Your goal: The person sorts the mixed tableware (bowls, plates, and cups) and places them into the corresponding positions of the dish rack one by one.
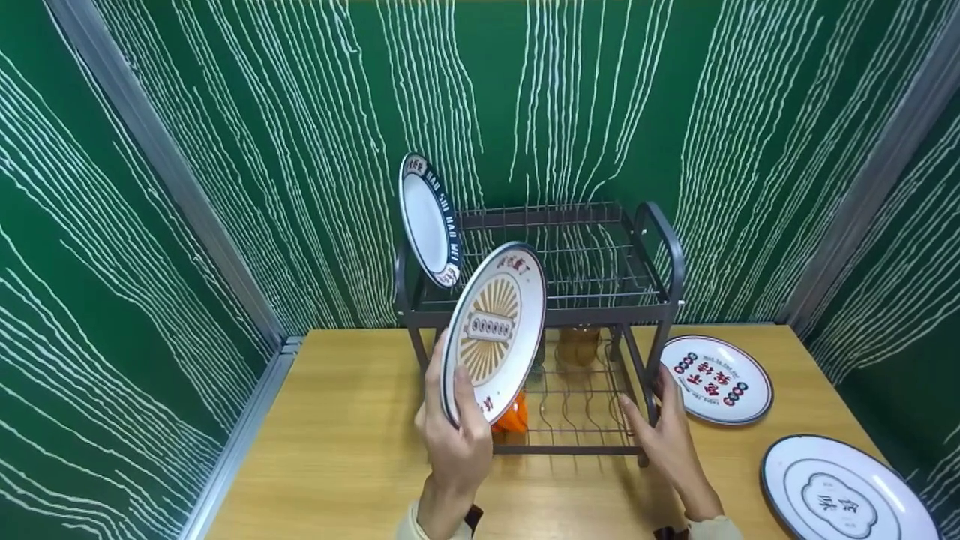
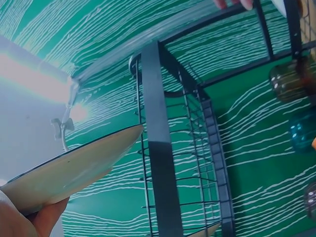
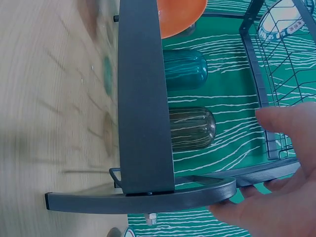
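Note:
My left hand [image 1: 454,439] holds a white oval plate [image 1: 525,330] with a gold sunburst pattern, tilted up before the rack's left half. Its pale underside shows in the left wrist view. A dark two-tier dish rack [image 1: 540,315] stands on the table. My right hand [image 1: 667,442] grips the rack's right front post low down, thumb on the inner side and fingers on the outer. Another dark-rimmed plate [image 1: 426,225] stands upright at the left end of the top tier. On the lower tier are an orange bowl [image 3: 180,15], a teal glass [image 3: 185,71] and a brownish glass [image 3: 192,129].
Right of the rack, a white plate [image 1: 716,379] with red characters lies on the wooden table [image 1: 330,450]. A larger plate [image 1: 847,487] lies nearer, at the table's right edge. Green walls with white lines [image 1: 300,150] enclose the back and sides.

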Demonstrator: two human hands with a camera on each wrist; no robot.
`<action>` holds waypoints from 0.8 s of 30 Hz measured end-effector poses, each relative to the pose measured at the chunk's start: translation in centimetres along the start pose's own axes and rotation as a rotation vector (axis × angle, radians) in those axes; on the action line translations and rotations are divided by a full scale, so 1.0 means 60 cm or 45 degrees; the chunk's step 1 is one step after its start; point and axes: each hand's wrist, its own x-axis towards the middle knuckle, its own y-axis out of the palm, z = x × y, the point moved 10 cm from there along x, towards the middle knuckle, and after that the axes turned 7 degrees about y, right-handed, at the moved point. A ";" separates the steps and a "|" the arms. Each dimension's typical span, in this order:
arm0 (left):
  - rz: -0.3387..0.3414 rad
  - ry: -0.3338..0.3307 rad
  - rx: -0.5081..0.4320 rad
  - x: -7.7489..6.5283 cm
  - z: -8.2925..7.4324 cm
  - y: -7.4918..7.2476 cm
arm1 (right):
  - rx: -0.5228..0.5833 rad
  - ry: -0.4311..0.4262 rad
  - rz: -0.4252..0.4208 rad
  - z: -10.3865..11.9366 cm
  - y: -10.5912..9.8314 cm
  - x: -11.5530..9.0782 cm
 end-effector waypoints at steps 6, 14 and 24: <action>-0.013 -0.017 0.038 0.021 0.008 0.001 | 0.046 0.011 -0.016 -0.009 0.001 0.016; -0.068 -0.036 0.079 0.037 0.022 -0.003 | 0.088 0.037 -0.069 -0.021 0.002 0.037; -0.147 0.008 -0.013 0.077 0.022 -0.002 | 0.127 0.044 -0.133 -0.010 0.004 0.045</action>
